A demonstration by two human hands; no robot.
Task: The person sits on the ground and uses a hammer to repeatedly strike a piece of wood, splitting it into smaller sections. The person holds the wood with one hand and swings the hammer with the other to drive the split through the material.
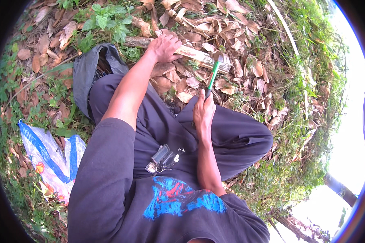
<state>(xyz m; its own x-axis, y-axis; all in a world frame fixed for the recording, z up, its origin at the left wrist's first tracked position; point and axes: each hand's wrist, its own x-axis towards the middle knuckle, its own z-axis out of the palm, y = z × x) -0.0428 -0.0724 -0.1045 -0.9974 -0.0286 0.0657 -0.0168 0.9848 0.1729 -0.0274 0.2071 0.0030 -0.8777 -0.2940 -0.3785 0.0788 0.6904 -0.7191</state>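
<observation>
My left hand [164, 47] reaches forward and grips a pale, dry piece of wood [198, 56] that lies across the leaf litter. My right hand [203, 111] is closed around the black grip of a tool with a green handle [213, 75]. The tool's upper end points at the wood and meets it near its right part. I sit on the ground with my knees bent, in dark trousers and a dark shirt with a blue and red print.
A white plastic bag with blue stripes [54, 156] lies at my left. A dark grey cloth [87, 69] is bunched by my left knee. Dry brown leaves [231, 32] cover the ground ahead, grass and weeds [105, 20] surround them. Keys hang at my waist [163, 158].
</observation>
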